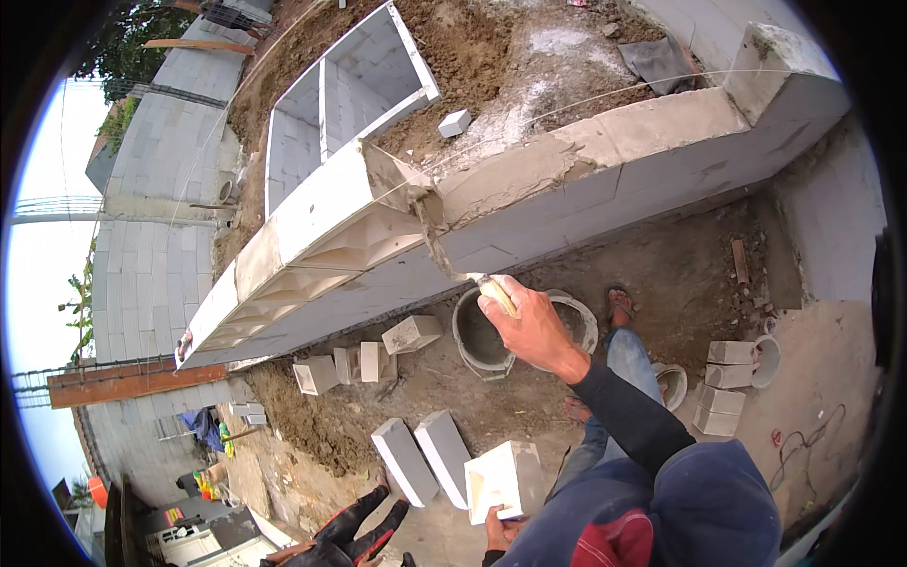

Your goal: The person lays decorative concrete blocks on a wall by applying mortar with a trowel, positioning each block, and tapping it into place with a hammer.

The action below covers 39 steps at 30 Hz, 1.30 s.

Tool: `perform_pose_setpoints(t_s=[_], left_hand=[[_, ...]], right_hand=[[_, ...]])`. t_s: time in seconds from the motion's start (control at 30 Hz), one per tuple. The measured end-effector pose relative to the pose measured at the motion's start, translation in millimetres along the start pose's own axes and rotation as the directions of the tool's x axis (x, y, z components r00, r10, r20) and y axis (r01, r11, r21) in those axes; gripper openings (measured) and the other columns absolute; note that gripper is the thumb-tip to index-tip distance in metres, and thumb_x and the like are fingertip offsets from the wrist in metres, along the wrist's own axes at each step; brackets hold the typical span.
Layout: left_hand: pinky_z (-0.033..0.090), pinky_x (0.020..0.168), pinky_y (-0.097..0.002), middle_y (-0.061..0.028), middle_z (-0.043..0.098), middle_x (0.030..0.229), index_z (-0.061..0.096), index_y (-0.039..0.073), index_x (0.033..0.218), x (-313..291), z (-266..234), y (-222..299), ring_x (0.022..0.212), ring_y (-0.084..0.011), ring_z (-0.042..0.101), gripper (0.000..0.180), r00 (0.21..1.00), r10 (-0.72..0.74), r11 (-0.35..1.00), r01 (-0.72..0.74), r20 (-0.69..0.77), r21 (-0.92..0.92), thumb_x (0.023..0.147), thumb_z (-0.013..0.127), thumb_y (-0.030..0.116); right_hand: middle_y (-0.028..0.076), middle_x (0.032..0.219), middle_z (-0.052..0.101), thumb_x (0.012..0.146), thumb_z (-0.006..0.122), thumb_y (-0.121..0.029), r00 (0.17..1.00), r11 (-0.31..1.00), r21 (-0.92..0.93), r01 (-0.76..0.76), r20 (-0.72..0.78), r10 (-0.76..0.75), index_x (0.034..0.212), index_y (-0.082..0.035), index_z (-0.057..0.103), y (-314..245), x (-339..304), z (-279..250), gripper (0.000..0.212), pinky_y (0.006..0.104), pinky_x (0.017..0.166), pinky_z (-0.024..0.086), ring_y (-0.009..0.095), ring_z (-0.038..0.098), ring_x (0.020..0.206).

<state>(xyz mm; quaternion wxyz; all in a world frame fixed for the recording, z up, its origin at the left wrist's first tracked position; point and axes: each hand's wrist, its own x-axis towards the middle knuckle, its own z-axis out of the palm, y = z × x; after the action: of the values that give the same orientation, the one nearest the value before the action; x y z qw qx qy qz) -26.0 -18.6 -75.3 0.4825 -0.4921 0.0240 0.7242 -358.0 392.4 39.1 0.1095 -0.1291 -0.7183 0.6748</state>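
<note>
From where I stand, the right hand (529, 331) is wrapped around the handle of a trowel (436, 248) at the frame's centre, its blade at the wall (539, 225) beside a patterned block (383, 231). At the lower centre, the left hand (501, 531) grips the edge of a cream block (515, 472). A round bucket (457, 333) sits beneath the right hand.

An outdoor building site is shown by the low block wall (534, 231), by the stretched string (595, 101), and by the loose blocks (404, 460), bucket (457, 333), trowel (434, 242) and bare soil (463, 47).
</note>
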Motion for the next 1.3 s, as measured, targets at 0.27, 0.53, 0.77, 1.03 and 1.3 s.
perform_pose_setpoints(t_s=[0.27, 0.53, 0.77, 1.03, 1.3], left_hand=[[0.06, 0.066, -0.0418, -0.0165, 0.064, 0.11, 0.053, 0.01, 0.13, 23, 13, 5, 0.087, -0.0333, 0.065, 0.054, 0.632, 0.589, 0.806, -0.42, -0.504, 0.416, 0.081, 0.063, 0.032], [0.054, 0.053, -0.0371, -0.0174, 0.064, 0.099, 0.056, 0.011, 0.123, 23, 7, 22, 0.067, -0.0287, 0.063, 0.05, 0.796, 0.403, 0.895, -0.24, -0.451, 0.376, 0.081, 0.063, 0.037], [0.055, 0.052, -0.0382, -0.0166, 0.063, 0.099, 0.056, 0.01, 0.123, 32, 47, -7, 0.063, -0.0308, 0.061, 0.052, 0.727, 0.48, 0.871, -0.325, -0.492, 0.369, 0.081, 0.063, 0.039], [0.06, 0.072, -0.0491, -0.0235, 0.063, 0.116, 0.05, 0.009, 0.133, 25, 29, -7, 0.086, -0.0407, 0.069, 0.061, 0.772, 0.439, 0.885, -0.285, -0.46, 0.368, 0.082, 0.061, 0.04], [0.048, 0.057, -0.0399, -0.0245, 0.061, 0.108, 0.05, 0.006, 0.128, 30, 54, -33, 0.066, -0.0322, 0.055, 0.06, 0.656, 0.559, 0.825, -0.377, -0.507, 0.421, 0.081, 0.061, 0.043]], right_hand=[[0.003, 0.068, 0.057, 0.103, 0.059, -0.034, 0.931, 0.903, 0.263, -0.339, 0.23, 0.282, 0.126, 0.005, 0.06, 9, 29, -34, 0.045, 0.0295, 0.042, 0.047, 0.011, 0.057, 0.05], [0.01, 0.067, 0.06, 0.101, 0.06, -0.032, 0.955, 0.972, 0.108, -0.21, 0.234, 0.181, 0.116, 0.006, 0.061, -12, 60, -32, 0.041, 0.0382, 0.054, 0.054, 0.02, 0.061, 0.053], [0.028, 0.097, 0.072, 0.095, 0.068, -0.027, 0.963, 0.959, -0.087, 0.27, 0.012, -0.27, 0.12, 0.007, 0.064, 0, 50, -17, 0.043, 0.045, 0.079, 0.057, 0.042, 0.072, 0.087], [0.03, 0.107, 0.071, 0.096, 0.068, -0.026, 0.977, 0.99, -0.05, 0.135, -0.16, -0.141, 0.124, 0.01, 0.062, 3, 29, 0, 0.046, 0.0443, 0.086, 0.056, 0.045, 0.07, 0.098], [0.028, 0.108, 0.072, 0.096, 0.068, -0.025, 0.984, 0.971, -0.163, 0.177, -0.006, -0.18, 0.126, 0.009, 0.062, 12, -3, -15, 0.046, 0.0438, 0.084, 0.057, 0.043, 0.071, 0.096]])
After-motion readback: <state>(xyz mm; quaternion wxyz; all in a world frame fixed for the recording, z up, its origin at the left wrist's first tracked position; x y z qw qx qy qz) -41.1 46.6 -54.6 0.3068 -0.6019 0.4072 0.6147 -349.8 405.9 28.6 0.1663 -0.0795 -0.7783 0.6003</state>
